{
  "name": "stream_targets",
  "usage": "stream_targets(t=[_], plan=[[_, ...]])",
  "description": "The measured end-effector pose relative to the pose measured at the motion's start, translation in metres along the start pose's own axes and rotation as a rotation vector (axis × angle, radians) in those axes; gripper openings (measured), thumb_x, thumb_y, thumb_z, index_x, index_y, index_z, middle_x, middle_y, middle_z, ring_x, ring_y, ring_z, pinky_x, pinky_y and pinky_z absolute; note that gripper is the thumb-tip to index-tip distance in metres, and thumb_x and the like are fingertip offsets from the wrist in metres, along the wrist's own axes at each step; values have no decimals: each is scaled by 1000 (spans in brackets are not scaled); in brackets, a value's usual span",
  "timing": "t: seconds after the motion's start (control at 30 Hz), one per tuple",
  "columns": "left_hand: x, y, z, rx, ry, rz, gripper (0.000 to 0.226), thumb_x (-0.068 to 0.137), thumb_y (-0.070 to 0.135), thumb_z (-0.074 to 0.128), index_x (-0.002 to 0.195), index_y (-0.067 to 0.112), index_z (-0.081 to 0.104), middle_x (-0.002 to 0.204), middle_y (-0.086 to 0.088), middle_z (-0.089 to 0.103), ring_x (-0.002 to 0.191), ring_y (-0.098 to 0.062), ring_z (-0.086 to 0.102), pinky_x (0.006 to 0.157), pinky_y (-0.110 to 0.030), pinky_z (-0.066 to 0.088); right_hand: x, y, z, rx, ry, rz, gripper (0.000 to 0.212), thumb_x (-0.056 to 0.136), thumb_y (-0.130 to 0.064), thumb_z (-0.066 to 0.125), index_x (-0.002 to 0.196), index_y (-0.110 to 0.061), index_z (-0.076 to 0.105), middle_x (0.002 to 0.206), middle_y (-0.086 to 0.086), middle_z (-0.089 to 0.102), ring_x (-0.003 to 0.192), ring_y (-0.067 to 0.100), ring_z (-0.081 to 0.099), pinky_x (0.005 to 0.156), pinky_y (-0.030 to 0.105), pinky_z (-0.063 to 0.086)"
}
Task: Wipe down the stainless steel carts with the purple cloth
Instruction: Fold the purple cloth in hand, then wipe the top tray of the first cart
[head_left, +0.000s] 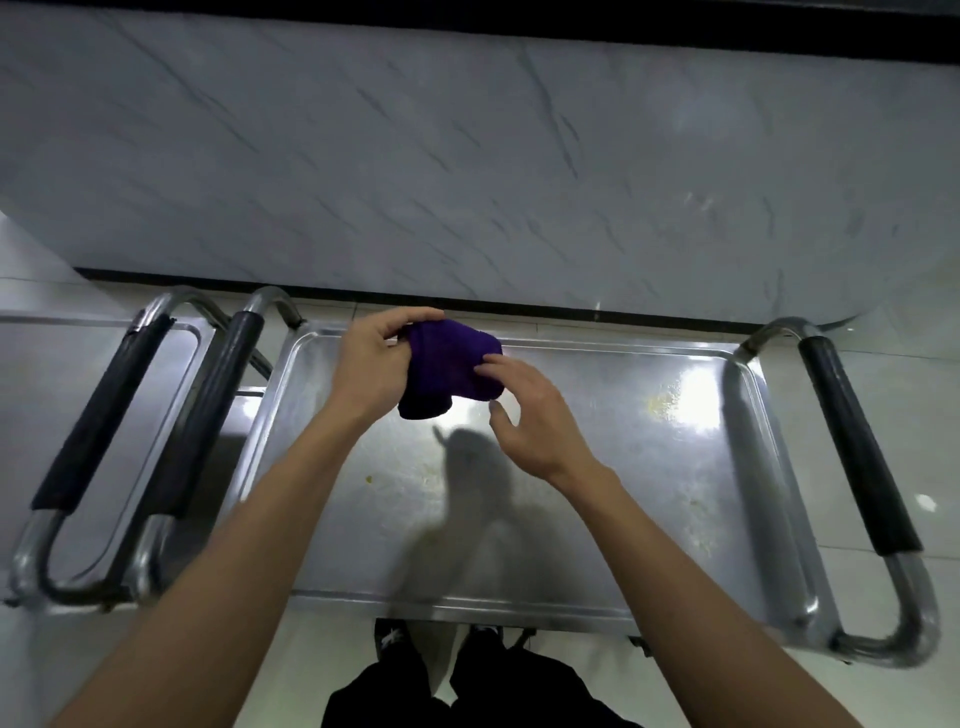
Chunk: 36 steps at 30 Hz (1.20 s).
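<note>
Now you hold the purple cloth (452, 366) above the stainless steel cart (597, 467).
Your left hand (371, 364) grips it bunched at frame centre; your right hand (530, 415) touches its edge, fingers loosely spread.

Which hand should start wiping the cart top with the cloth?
Left. The left hand already grips the purple cloth above the cart top; the right hand only touches its edge with its fingertips.

Steel cart top (597, 519): yellowish crumb smears (655, 401) on surface; carts stand on tiled floor (924, 395).
</note>
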<state>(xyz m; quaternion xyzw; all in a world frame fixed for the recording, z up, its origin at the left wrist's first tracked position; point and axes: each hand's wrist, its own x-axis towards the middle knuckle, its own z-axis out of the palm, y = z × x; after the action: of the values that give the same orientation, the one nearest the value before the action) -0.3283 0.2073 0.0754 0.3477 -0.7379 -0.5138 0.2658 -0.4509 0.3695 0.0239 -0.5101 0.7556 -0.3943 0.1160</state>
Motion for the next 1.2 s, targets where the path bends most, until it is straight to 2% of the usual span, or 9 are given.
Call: stream_targets(t=[0.1,0.27,0.37,0.53,0.63,0.77,0.9,1.07,1.2], plan=[[-7,1,7,-2,58,-17,48,86,-15,46,109,15,77,105,3,74,99,-6,68,86,-33,60,11,-13,10,220,9,119,52,95,-29,64,144,-23,50,144,-8,53,128,6,50,108,26,42],[-19,-6,2,-133,43,-134,48,92,-15,45,112,18,72,112,-2,71,105,-24,68,82,-43,61,19,-6,28,50,-123,27,66,97,-40,60,156,-29,31,165,3,22,150,22,22,122,41,25],[-25,-10,-6,-287,3,-212,48,93,-14,42,117,16,70,112,-7,71,100,-25,69,75,-34,61,15,1,39,19,-128,-43,75,95,-46,62,158,-30,23,167,3,9,154,27,10,123,45,20],[-37,-27,-15,-422,39,-319,41,97,-8,42,121,13,68,116,-11,72,102,-24,69,78,-32,59,8,0,68,-108,-204,-121,94,88,-48,67,159,-31,9,168,4,-2,155,27,1,119,57,18],[-42,-40,-25,-424,82,-364,39,99,-6,43,120,16,68,115,-12,73,100,-23,70,75,-28,58,2,-2,91,-59,-217,-168,92,87,-22,72,158,-22,15,167,9,5,153,30,10,117,60,27],[-42,-60,-47,-415,121,-428,40,98,-7,43,118,16,69,112,-12,74,98,-25,71,76,-29,59,2,-6,122,-13,-161,-205,92,78,9,69,156,-15,27,163,12,21,147,31,30,114,48,38],[-34,-87,-78,-337,120,-448,38,100,-3,46,121,20,68,113,-6,73,103,-22,71,83,-32,60,16,-19,151,-15,-162,-163,92,76,10,71,155,-19,33,158,9,37,137,31,46,103,45,49],[-6,-132,-115,-62,17,-402,37,100,8,53,131,24,64,120,3,69,110,-12,66,102,-39,52,47,-37,177,-43,-72,-94,63,81,3,61,142,-11,54,142,9,57,123,33,58,92,49,54],[16,-157,-132,25,-31,-345,37,98,16,57,132,31,63,117,12,68,107,-2,63,102,-35,51,79,-41,186,-153,9,-35,61,78,11,65,136,-10,61,132,6,64,114,32,63,86,46,56]])
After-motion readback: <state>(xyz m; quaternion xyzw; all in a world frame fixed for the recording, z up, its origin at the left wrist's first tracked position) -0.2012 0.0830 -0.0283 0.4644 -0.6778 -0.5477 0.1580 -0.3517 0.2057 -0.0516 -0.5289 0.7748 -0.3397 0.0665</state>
